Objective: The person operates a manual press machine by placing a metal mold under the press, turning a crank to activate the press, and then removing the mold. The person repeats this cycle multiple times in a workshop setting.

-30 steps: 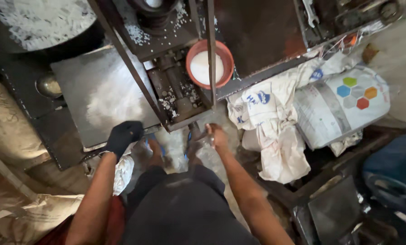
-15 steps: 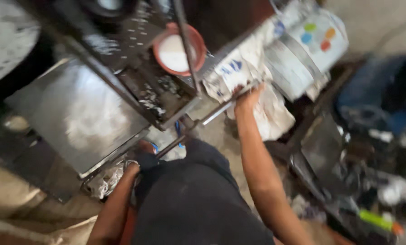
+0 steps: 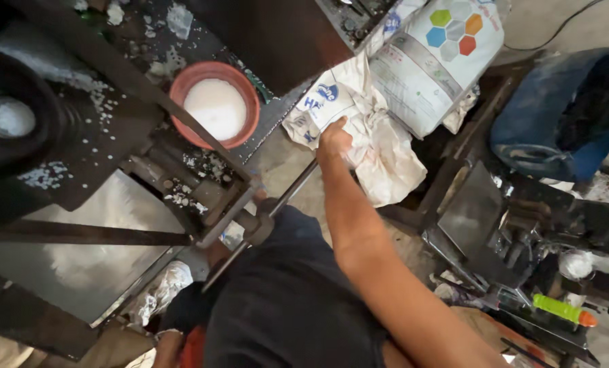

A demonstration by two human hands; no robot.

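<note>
My right hand (image 3: pixel 333 140) is closed in a fist on the far end of a long metal lever rod (image 3: pixel 287 196). The rod slants from that hand down to a clamp on a dark press machine (image 3: pixel 212 197) in front of my knees. My left hand (image 3: pixel 185 310) wears a black glove and sits low at my left side, partly hidden under my dark shirt. It is next to a crumpled white plastic bag (image 3: pixel 158 298). Whether it holds anything does not show.
A red bowl (image 3: pixel 244 102) of white powder stands on the machine. A shiny metal plate (image 3: pixel 80 252) lies at the left. Crumpled white sacks (image 3: pixel 379 153), a sack printed with coloured hexagons (image 3: pixel 441 61), a blue barrel (image 3: pixel 556 116) and a green bottle (image 3: pixel 556 310) crowd the right.
My right hand went from near my knees out to the lever rod's end and took hold of it. My gloved left hand dropped back toward my body. The view swung right.
</note>
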